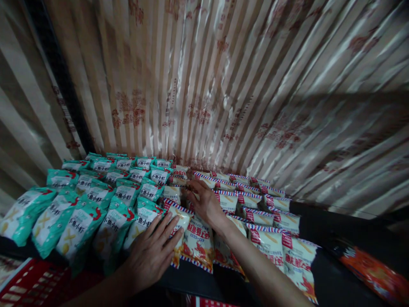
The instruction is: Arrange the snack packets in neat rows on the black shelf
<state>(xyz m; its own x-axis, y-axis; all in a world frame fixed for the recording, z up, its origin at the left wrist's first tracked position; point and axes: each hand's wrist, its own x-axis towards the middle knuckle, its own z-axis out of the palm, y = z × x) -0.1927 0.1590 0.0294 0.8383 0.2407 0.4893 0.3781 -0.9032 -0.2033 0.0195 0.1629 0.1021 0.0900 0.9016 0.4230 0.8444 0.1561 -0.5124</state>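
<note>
Two colours, one dark shelf

The left hand lies with fingers spread over a front-row cream bag, beside the teal bags. The right hand reaches over that row to the cream bags behind, fingers bent; whether they pinch one, I cannot tell

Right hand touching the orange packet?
Apart. The head view shows the right hand over the white bags, with more of those bags and dark shelf between it and the orange packet.
</note>
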